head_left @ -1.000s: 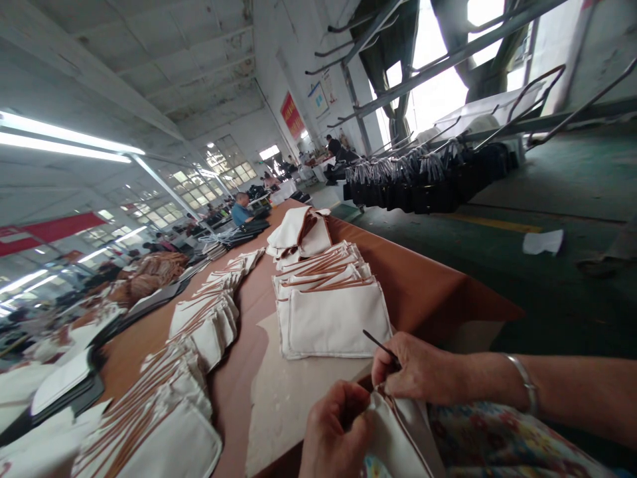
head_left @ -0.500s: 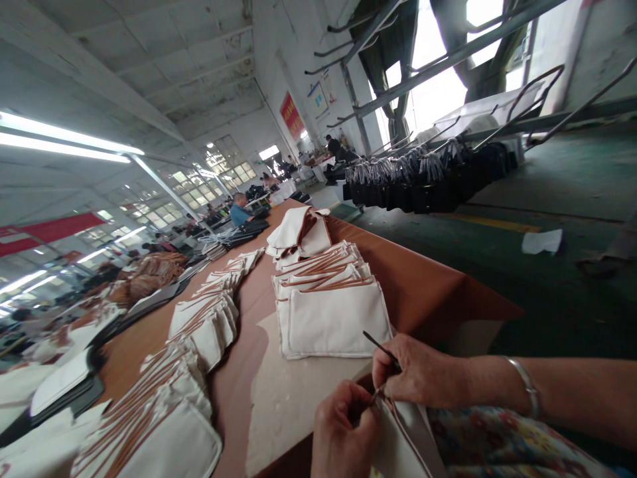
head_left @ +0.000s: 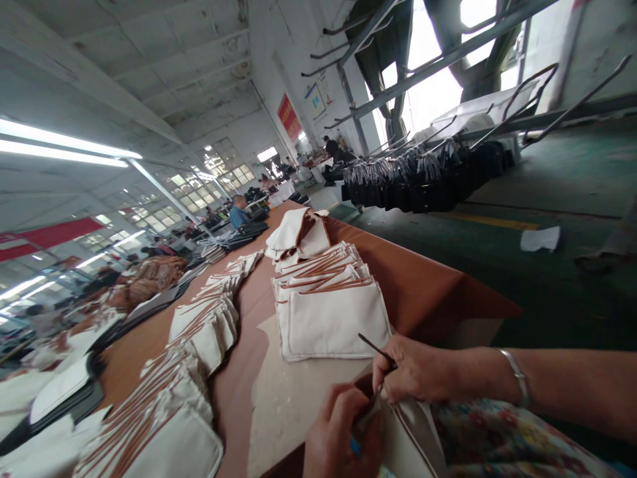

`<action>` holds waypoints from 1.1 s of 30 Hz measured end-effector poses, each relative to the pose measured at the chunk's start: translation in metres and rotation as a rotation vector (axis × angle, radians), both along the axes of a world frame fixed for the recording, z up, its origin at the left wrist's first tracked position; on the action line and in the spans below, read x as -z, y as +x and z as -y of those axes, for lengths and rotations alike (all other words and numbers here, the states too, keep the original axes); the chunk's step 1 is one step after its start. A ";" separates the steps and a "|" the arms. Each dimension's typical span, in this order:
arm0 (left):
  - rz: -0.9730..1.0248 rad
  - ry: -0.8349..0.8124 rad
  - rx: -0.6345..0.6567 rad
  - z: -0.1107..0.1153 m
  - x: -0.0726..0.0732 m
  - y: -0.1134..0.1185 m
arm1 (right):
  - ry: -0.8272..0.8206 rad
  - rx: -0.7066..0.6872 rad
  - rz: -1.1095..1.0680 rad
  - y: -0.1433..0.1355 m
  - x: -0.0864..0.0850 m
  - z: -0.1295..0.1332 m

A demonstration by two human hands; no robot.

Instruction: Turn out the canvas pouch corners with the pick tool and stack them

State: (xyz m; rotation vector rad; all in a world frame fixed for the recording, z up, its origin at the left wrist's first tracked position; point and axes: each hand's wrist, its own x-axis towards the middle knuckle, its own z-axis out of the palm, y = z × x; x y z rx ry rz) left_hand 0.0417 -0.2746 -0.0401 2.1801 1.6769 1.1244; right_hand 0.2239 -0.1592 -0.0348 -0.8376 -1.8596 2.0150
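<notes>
White pouch is held low at the bottom of the view, in front of the body, its edge turned up between the two hands. Thin dark tool is gripped by the right hand, shaft poking out up and to the left; the pouch's upper edge is touched by the same fingers. Left hand is curled at the pouch's near edge, fingers blurred; whether the edge is pinched firmly by it cannot be told. Hands are kept close together, fingertips nearly meeting over the edge. A small blue patch is seen among the left fingers, not identifiable. Silver bracelet is worn on the right wrist. Flowered cloth is seen below the right forearm.

Just beyond the hands, a pile of pouches is stacked, white with brown edging, partly on a pale board. A long row of pouches is fanned out to the left. Both are laid on a brown table. Further back, a person in blue is seated by dark pieces. On the right, black items are hung from a metal rack; white paper is left on the green floor.
</notes>
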 end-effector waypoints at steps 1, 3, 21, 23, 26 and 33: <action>-0.041 0.013 0.018 0.000 0.002 -0.002 | -0.022 0.003 0.029 0.000 0.000 0.000; -0.158 0.062 0.025 0.001 0.007 -0.005 | -0.063 0.006 0.051 0.001 0.002 0.000; 0.128 -0.289 -0.181 -0.004 0.004 0.008 | 0.739 -0.059 -0.017 0.002 -0.006 0.025; 0.361 -0.456 -0.135 -0.006 0.001 0.005 | 0.520 -0.106 -0.025 0.005 -0.009 0.018; 0.739 -0.703 -0.044 -0.008 -0.003 -0.002 | 0.129 -0.119 -0.075 0.006 -0.009 0.007; 0.919 -0.834 0.038 -0.007 -0.008 -0.007 | -0.075 -0.050 -0.042 0.005 -0.001 0.004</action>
